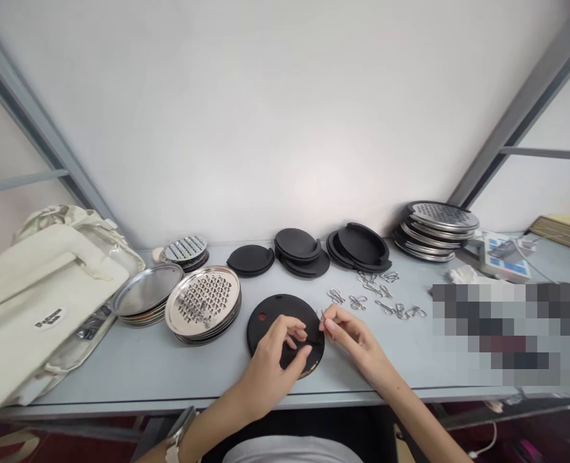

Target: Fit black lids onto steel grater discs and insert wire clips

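Note:
A round black plastic disc (pixel 285 307) with a small red spot lies flat near the table's front edge. My left hand (pixel 275 354) rests over it, fingers bent and the thumb apart from them, covering part of the disc. At the disc's right edge, my right hand (pixel 352 331) pinches a small bent-wire metal clip (pixel 320 315), partly hidden by the fingers. More wire clips (pixel 358 302) lie loose beyond my right hand. To the left of the disc is a stack of round metal grater plates (pixel 202 299) with raised teeth.
Smooth metal discs (pixel 147 289) and smaller grater plates (pixel 186 249) stand at left, beside a cream bag (pixel 48 289). Black round holders (pixel 250 258) line the back, with more black holders (pixel 364 244) further right. Assembled graters (pixel 439 222) are stacked at back right, near a blue-white box (pixel 506 257).

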